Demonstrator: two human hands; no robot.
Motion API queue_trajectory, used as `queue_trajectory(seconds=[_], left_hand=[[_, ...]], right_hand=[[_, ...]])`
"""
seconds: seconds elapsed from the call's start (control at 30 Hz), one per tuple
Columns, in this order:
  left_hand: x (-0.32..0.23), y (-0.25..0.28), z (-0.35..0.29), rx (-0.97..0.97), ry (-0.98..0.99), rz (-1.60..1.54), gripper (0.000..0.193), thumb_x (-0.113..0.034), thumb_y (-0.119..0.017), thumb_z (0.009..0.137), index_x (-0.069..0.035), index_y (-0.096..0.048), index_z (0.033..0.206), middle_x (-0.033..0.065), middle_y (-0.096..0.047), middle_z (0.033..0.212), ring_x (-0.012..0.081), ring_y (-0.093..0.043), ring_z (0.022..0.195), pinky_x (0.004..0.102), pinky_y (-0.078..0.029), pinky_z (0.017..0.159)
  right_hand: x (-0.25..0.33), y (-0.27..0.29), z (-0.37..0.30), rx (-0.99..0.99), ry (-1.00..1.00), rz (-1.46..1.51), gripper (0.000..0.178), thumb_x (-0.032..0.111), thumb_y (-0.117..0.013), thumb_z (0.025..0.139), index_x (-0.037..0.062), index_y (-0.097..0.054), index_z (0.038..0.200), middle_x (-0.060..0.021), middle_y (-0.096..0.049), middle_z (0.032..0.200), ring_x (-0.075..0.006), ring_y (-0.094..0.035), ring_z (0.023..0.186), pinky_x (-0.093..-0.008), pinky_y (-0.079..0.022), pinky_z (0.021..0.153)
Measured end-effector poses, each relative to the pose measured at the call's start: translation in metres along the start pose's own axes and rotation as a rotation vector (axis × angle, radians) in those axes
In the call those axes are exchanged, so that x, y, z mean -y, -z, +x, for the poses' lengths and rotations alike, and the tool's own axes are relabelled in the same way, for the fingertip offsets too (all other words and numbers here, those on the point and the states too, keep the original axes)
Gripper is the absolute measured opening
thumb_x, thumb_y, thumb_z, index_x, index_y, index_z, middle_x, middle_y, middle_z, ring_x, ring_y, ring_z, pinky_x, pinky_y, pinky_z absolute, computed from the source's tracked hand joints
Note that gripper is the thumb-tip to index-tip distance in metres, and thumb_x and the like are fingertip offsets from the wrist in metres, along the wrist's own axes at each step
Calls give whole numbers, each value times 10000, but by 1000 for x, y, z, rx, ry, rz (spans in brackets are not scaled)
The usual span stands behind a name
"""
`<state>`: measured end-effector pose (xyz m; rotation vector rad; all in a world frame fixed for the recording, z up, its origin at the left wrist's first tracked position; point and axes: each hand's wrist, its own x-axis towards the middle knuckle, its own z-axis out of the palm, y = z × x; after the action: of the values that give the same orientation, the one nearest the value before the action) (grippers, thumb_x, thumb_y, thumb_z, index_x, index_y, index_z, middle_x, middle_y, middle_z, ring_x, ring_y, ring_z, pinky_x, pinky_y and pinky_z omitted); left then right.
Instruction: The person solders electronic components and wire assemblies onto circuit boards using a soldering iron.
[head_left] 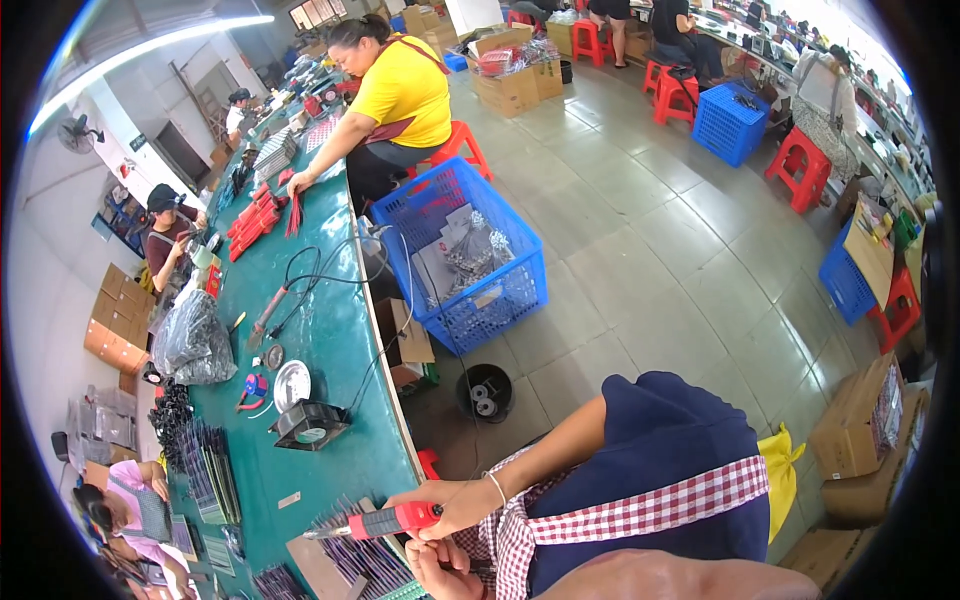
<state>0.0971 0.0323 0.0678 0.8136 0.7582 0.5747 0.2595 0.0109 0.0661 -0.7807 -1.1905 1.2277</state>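
Observation:
My right hand (450, 503), a white band on its wrist, is closed round a red and black corded soldering iron (385, 521), whose metal tip points left. Just below it is my left hand (440, 568), its fingers bent and pinched together near the handle's end; what they hold, if anything, is too small to make out. Under the iron, a row of thin dark purple leads (365, 562) lies on a brown board (318, 562) at the edge of the green table (330, 400).
On the table are a fan-like black unit (311, 426), a round metal dish (292, 384), another soldering iron (266, 316) and a clear plastic bag (195, 340). A blue crate (490, 310) and a black bin (485, 392) stand beside it. A person in yellow (408, 95) works farther along.

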Motion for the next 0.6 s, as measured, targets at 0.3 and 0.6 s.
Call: queue_trajectory(seconds=[0.3, 0.6], left_hand=[[19, 15, 2, -360, -467, 657, 134, -222, -559, 888, -100, -526, 936, -1, -499, 679, 61, -425, 573, 218, -341, 465], [21, 19, 8, -294, -532, 618, 102, -193, -558, 895, -105, -508, 887, -16, -457, 666, 56, -364, 565, 213, -310, 484]], right_hand=[[-10, -5, 0, -125, -50, -39, 189, 114, -623, 775, 27, -546, 924, -19, -581, 799, -110, -531, 759, -274, -430, 712], [-19, -10, 5, -250, -104, 29, 188, 128, -636, 735, 17, -546, 858, -25, -568, 721, -108, -519, 686, -275, -428, 654]])
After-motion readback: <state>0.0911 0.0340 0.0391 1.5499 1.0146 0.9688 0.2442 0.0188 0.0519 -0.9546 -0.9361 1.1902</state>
